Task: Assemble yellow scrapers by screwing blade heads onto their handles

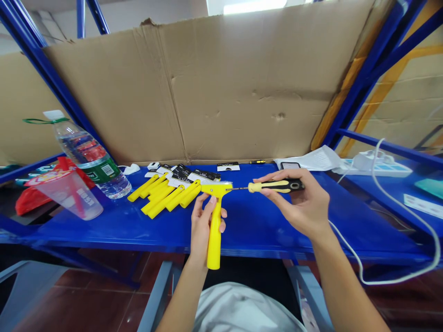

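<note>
My left hand (204, 226) is closed around the upper handle of a yellow scraper (214, 240), held upright above the front of the blue table. The scraper's head lies crosswise on top, with a pale strip along its upper edge. In my right hand (304, 203) is a yellow-and-black screwdriver (273, 186), gripped between thumb and fingers and lying level. Its thin shaft points left and its tip meets the right end of the scraper's head. Whether the tip sits in a screw is too small to tell.
Left of my hands lie several yellow handles (162, 205) and black-and-white packets (183, 175). A water bottle (100, 168) and a plastic cup (76, 196) stand farther left on the blue table (256, 226). Cardboard (242, 92) walls the back. A white cable (360, 269) hangs at right.
</note>
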The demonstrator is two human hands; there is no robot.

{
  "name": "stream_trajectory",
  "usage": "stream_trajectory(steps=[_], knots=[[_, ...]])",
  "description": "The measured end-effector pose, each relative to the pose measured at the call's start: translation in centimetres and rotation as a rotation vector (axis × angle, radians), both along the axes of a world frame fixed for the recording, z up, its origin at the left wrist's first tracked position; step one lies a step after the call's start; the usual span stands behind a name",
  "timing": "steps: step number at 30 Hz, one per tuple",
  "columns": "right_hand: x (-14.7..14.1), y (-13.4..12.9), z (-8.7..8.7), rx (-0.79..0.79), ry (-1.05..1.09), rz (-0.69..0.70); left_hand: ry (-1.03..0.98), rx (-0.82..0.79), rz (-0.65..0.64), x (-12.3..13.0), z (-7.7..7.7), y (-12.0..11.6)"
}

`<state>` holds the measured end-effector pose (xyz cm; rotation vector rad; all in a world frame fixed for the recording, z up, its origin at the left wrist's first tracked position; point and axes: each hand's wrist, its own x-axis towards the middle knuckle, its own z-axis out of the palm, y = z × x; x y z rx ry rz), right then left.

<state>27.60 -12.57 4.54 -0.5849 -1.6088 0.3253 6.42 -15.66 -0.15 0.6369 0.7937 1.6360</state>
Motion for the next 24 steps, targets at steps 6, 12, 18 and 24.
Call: stream_trajectory(steps=[6, 12, 18, 24], knots=[[0.8, 0.4, 0.7, 0.071, 0.241, -0.006, -0.043, 0.027, -0.014, 0.3, -0.2, 0.0], [0.4, 0.2, 1.0, 0.121, 0.316, 0.024, -0.022, 0.03, -0.017, 0.4, -0.1, 0.0], [-0.8, -0.5, 0.9, 0.106, 0.178, 0.108, -0.002, 0.008, -0.029, 0.2, 0.1, -0.2], [-1.1, -0.5, 0.8, 0.097, 0.141, 0.123, 0.017, -0.008, -0.027, 0.5, 0.3, -0.3]])
